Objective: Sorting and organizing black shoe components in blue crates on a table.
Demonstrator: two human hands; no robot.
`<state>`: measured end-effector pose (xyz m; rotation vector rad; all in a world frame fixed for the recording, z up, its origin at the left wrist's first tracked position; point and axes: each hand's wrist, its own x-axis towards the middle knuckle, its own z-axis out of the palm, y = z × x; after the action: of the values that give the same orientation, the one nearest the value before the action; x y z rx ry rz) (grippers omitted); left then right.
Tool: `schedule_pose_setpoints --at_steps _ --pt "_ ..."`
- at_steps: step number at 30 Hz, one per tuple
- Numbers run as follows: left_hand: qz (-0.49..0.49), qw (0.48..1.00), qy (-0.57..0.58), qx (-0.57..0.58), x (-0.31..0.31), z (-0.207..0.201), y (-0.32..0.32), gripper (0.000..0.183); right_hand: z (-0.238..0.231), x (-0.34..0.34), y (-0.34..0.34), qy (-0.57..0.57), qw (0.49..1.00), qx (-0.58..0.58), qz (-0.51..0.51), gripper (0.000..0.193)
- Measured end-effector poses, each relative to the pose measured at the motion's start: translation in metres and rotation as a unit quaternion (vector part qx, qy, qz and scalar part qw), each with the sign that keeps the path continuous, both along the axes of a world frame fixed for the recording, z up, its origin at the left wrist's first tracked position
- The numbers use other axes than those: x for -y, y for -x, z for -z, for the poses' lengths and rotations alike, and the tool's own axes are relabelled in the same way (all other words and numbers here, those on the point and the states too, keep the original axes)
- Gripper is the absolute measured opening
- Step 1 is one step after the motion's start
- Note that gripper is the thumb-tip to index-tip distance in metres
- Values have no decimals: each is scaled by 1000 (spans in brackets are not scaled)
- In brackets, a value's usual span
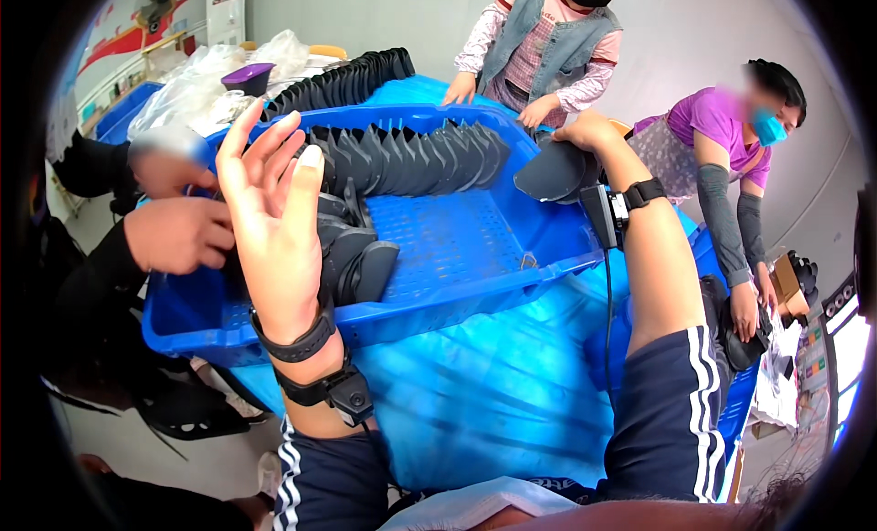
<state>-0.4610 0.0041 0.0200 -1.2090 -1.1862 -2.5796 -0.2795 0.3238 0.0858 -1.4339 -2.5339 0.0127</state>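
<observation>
My left hand is raised over the left part of a blue plastic crate, palm turned up and fingers apart, holding nothing. My right hand, at the crate's far right corner, grips a black sole-shaped piece from above; its fingertips are partly hidden. Inside the crate, a long row of similar black pieces stands nested along the far wall. Below and right of my left hand lies another stack of black pieces. Straps with small devices circle both my wrists.
Blue sheeting lies under the crate. At the left, a co-worker's hand is close to my left hand. Two people work opposite and at the right. Behind the crate are more black pieces, a purple container and plastic bags.
</observation>
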Motion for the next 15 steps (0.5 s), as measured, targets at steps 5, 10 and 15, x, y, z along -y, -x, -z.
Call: schedule_pose_setpoints --at_steps 5,10,15 --pt "2 1000 0 -1 3 1 0 50 -4 -8 10 9 999 47 10 47" --pt "16 1000 -12 -2 3 2 0 51 -5 -32 20 49 992 99 -67 40" --pt "19 1000 -18 7 5 2 -3 50 -2 -24 28 52 988 129 -64 38"
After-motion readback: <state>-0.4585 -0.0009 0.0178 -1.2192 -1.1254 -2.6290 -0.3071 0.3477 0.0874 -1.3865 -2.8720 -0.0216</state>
